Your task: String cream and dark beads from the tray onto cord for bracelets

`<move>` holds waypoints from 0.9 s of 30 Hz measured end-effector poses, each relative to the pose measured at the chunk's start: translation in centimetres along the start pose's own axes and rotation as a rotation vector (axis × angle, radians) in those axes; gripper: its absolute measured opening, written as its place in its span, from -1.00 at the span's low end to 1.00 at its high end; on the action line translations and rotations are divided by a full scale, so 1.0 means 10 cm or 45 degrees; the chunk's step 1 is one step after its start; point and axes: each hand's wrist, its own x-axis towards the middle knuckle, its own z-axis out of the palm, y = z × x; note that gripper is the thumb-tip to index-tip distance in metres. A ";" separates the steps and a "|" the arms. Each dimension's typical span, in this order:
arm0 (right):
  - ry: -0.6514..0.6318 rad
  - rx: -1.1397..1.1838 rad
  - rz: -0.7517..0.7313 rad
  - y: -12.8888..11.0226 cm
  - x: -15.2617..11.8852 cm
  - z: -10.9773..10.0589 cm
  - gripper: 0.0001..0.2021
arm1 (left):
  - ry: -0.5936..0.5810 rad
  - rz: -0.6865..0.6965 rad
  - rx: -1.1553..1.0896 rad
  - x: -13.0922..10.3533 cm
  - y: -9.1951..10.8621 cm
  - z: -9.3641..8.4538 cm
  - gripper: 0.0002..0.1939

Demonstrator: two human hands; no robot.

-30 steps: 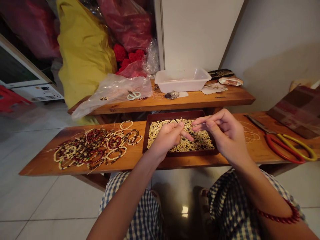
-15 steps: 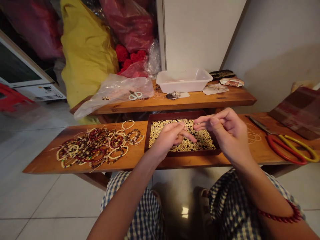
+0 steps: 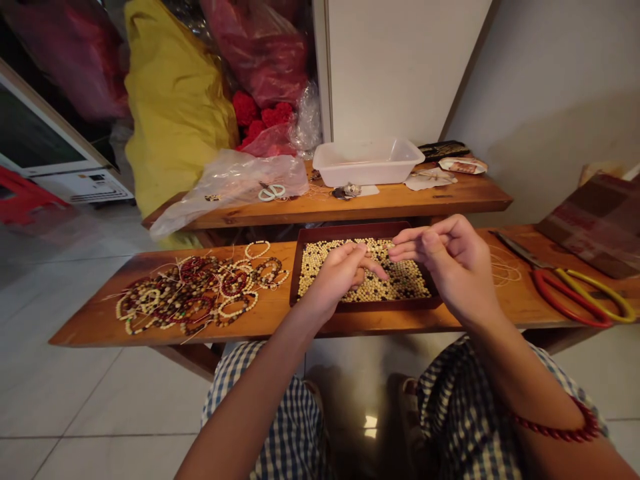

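Beads (image 3: 400, 283) fill a dark red tray (image 3: 390, 306) near the front edge of the bench (image 3: 277, 315); a narrow gap parts it from bracelets (image 3: 195, 293), a wider one from scissors (image 3: 550, 270). Above, the left hand (image 3: 340, 273) has its grip pressed together; whether the right hand (image 3: 453, 267) pinches, I cannot tell.

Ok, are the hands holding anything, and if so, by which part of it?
It cannot be told: the left hand and right hand hover above the bead tray, and anything between their fingertips is too small to make out.
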 end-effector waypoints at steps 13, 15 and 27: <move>-0.167 0.068 0.048 -0.03 -0.01 -0.02 -0.79 | -0.073 -0.032 -0.095 0.02 -0.02 -0.07 -0.72; -0.168 0.064 0.064 -0.02 -0.01 -0.02 -0.79 | -0.108 -0.019 -0.103 0.02 -0.01 -0.08 -0.78; -0.116 0.080 -0.009 0.04 0.02 0.00 -0.77 | -0.121 -0.031 -0.172 0.01 0.01 -0.09 -0.79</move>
